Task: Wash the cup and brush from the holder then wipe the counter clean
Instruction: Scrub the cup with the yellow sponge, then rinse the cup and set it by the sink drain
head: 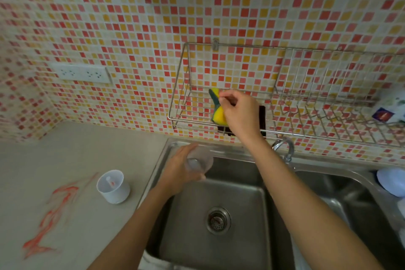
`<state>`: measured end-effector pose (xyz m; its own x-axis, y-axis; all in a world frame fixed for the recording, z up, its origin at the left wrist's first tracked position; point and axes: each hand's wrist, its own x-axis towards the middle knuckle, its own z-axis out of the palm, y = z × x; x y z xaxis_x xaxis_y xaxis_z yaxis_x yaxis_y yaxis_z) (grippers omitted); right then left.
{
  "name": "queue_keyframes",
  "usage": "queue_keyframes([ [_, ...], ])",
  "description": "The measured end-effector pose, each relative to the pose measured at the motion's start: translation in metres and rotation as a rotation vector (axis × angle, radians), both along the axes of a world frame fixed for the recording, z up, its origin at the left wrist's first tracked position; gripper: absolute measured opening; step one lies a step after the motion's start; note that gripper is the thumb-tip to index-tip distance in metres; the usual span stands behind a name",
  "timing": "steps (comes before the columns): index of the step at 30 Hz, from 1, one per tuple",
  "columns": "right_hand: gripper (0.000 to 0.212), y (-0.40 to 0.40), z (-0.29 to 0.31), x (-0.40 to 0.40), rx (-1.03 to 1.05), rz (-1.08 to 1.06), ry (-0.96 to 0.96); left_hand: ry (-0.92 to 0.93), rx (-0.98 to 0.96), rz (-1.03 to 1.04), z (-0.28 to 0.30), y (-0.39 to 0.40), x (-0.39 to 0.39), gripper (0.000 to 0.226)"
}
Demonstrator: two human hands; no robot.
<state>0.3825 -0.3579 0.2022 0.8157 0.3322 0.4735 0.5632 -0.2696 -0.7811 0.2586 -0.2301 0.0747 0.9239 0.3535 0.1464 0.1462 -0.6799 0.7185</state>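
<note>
My left hand (175, 171) grips a clear plastic cup (199, 161) over the left edge of the steel sink (219, 193). My right hand (238, 112) reaches up into the wire wall rack (182, 103) and pinches a yellow and green sponge (217, 107). A white holder (113, 186) stands on the counter left of the sink, with a small brush (110, 182) showing inside it. Orange-red smears (54, 215) streak the beige counter (65, 155) to the left.
A tap (285, 147) rises behind the sink, right of my right arm. A dark object (262, 116) sits in the rack behind my right hand. A second basin (341, 195) lies to the right with a pale blue object (392, 180) on its rim. A wall socket (82, 72) is at left.
</note>
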Motion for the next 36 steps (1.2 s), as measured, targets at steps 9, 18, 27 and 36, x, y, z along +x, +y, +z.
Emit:
queue_keyframes([
  [9,0.024,0.069,-0.045,0.048,-0.388,-0.114,0.038,-0.052,-0.005,0.098,0.001,0.001,0.003,0.093],
  [18,0.034,0.061,-0.046,0.046,-0.429,0.067,0.020,0.014,0.049,0.090,-0.012,-0.004,0.018,0.092],
  [27,0.023,-0.095,-0.128,-0.022,0.164,-0.127,-0.220,0.124,-0.063,-0.102,-0.043,-0.030,0.041,0.073],
  [36,0.052,-0.174,-0.240,0.091,-0.313,-0.393,0.548,0.187,-0.110,-0.191,-0.042,-0.090,0.091,0.088],
])
